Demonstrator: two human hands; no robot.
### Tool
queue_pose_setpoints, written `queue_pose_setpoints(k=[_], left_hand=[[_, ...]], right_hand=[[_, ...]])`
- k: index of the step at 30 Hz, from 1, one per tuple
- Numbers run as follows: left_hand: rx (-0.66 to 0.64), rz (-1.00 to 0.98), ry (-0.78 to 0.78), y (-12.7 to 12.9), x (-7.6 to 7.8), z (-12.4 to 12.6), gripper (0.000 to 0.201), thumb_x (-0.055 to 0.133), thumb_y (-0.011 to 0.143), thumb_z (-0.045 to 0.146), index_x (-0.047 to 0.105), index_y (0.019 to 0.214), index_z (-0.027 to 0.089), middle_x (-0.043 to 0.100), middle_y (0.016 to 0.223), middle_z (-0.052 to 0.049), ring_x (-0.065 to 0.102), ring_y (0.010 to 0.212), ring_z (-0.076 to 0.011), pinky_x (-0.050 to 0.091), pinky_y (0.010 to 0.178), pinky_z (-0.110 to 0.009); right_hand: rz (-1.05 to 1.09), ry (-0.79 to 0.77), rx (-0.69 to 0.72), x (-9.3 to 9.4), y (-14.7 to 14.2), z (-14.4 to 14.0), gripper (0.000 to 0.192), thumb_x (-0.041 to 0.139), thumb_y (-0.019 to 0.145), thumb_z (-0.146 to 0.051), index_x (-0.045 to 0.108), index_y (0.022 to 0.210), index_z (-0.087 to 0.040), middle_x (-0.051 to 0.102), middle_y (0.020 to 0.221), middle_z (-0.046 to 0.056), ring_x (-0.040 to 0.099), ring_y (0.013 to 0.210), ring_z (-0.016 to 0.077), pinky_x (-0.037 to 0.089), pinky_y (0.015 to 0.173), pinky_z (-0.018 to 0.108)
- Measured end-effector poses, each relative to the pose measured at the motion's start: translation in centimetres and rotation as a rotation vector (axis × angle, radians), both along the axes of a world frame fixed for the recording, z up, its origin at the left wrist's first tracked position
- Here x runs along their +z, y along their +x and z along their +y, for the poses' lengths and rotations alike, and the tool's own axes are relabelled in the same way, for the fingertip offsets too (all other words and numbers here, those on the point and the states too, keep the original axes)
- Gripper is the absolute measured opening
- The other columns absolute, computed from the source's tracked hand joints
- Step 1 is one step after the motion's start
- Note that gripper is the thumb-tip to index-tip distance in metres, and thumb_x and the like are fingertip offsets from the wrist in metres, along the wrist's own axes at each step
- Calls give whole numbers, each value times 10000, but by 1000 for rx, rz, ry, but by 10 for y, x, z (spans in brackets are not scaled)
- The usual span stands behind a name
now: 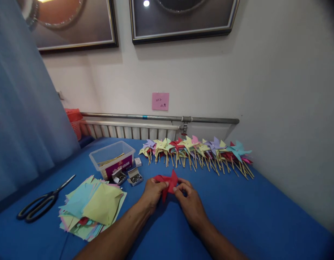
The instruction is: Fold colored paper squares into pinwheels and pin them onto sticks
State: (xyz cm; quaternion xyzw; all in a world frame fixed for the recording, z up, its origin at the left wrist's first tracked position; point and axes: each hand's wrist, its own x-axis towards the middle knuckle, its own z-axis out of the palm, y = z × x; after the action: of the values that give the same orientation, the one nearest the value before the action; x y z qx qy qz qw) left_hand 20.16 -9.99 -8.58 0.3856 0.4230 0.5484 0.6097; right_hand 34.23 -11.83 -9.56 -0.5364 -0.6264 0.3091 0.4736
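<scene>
Red paper between both grips

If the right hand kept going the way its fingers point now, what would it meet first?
The right hand points up-left at the red paper it already pinches; just past that, the left hand. Beyond them lie the small pin boxes, though depth is hard to judge.

I can't read the writing on the pink note; it is too small. My left hand and right hand cover part of the red paper, so its full shape is hidden. The two framed pictures are cut off by the top edge. The contents of the small boxes are too tiny to tell.
</scene>
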Motion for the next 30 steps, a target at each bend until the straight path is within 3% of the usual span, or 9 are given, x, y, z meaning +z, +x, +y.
queue_pose_setpoints(k=[4,6,13,18,30], left_hand=[[-2,19,9,1,-1,1,193,714,529,245,701,647,93,601,532,-18,444,463,-82,329,486,-223],[-8,19,8,1,-1,1,185,709,532,239,702,646,94,601,535,-18,443,465,-82,330,486,-222],[-1,22,0,1,0,-1,216,704,533,225,730,697,86,637,573,-35,482,488,-97,366,507,-228],[13,27,3,1,0,0,174,723,516,218,708,637,94,632,561,-29,481,491,-92,371,515,-224],[-15,13,-8,0,6,-3,140,720,509,216,658,580,111,574,499,-1,429,450,-77,313,481,-219]], right_hand=[[79,-51,45,0,-1,1,276,574,784,-386,538,575,-211,651,845,45,618,808,209,460,782,325],[92,-55,65,1,-1,1,279,578,774,-389,521,569,-210,633,802,32,586,731,184,452,734,309],[102,-57,67,4,0,2,260,600,732,-373,535,542,-209,644,814,47,588,768,197,441,720,303],[133,-50,60,0,0,3,263,614,737,-398,558,564,-208,635,791,45,569,715,186,425,627,276],[166,-121,75,2,-1,1,258,629,745,-392,545,579,-214,524,566,-34,466,567,138,386,586,273]])
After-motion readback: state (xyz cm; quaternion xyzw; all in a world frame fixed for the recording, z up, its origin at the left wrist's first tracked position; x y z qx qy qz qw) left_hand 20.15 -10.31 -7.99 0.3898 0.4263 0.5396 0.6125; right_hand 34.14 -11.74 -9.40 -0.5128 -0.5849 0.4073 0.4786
